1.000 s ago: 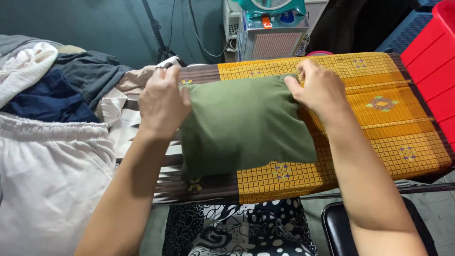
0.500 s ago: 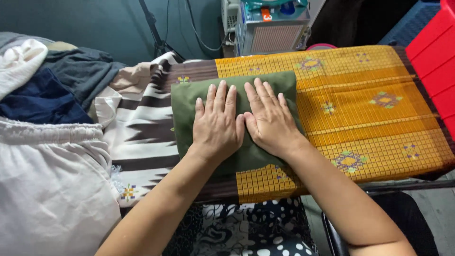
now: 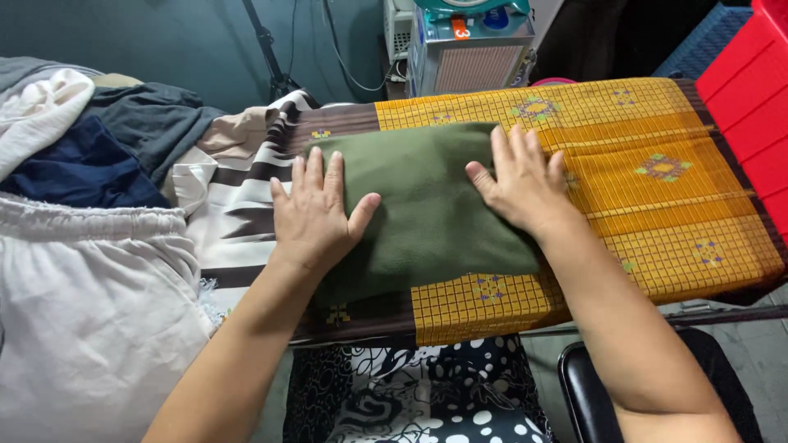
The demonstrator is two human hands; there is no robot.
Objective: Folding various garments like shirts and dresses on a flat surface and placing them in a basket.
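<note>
Flat hands (image 3: 316, 215) on green cloth (image 3: 419, 209)

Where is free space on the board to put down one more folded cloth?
Free: the orange patterned cover between the right hand and the red crate. Crowded: the left end, where the left hand presses the green folded cloth beside the clothes pile.

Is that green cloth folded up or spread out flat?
Folded. The green cloth lies as a compact, thick rectangle on the patterned board, both hands flat on its ends.
</note>
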